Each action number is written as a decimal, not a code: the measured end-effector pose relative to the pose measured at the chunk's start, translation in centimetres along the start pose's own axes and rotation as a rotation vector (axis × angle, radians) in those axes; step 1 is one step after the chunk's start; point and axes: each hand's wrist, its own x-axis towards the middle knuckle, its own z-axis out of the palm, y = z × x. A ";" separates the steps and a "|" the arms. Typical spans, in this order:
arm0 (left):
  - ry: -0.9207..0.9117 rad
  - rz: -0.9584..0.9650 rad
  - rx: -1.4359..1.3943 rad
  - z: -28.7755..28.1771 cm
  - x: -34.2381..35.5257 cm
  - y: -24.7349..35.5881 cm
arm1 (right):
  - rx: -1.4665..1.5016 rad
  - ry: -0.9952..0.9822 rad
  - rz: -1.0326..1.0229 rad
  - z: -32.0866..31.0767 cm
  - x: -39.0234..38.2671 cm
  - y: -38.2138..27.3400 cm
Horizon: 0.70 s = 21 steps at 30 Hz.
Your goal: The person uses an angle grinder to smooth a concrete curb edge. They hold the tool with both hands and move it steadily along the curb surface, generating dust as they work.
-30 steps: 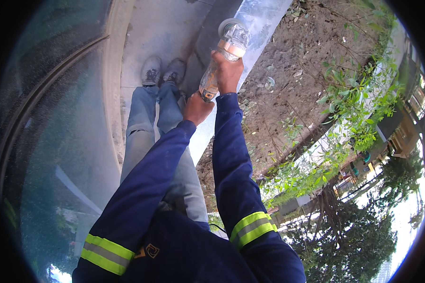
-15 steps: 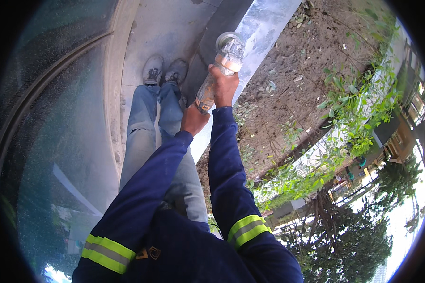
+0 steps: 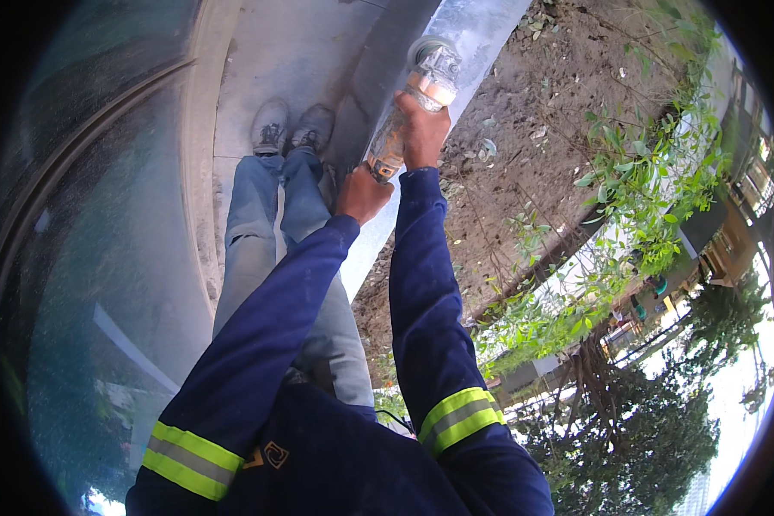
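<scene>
Both my hands hold a dusty orange-and-grey angle grinder point(image 3: 390, 144) over a low concrete ledge point(image 3: 482, 30). My left hand point(image 3: 364, 194) is closed round the rear end of its body. Farther forward, my right hand point(image 3: 423, 132) wraps round the body just behind the head. The round disc end point(image 3: 434, 53) lies over the ledge's pale top; whether it touches the surface I cannot tell. Pale dust coats the tool's front.
Bare soil point(image 3: 525, 146) with dry leaves borders the ledge on the right, with leafy green shrubs point(image 3: 636, 189) beyond. A large glass pane point(image 3: 112, 232) stands at my left. My shoes point(image 3: 291, 127) are on the concrete walkway point(image 3: 288, 52) between glass and ledge.
The grinder and both hands have shifted a little forward and to the right along the ledge. My grip looks the same, and the whole view has shifted slightly.
</scene>
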 end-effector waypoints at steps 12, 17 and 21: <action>0.029 0.047 0.056 0.3 -2.1 -2.5 | 0.010 0.040 0.039 -1.3 -2.5 2.4; 0.010 0.036 0.028 0.5 -1.5 -2.3 | -0.008 0.012 -0.007 -1.1 -2.4 1.4; 0.047 0.052 0.048 0.6 -0.8 -1.6 | -0.049 0.022 -0.002 -0.7 -1.2 1.1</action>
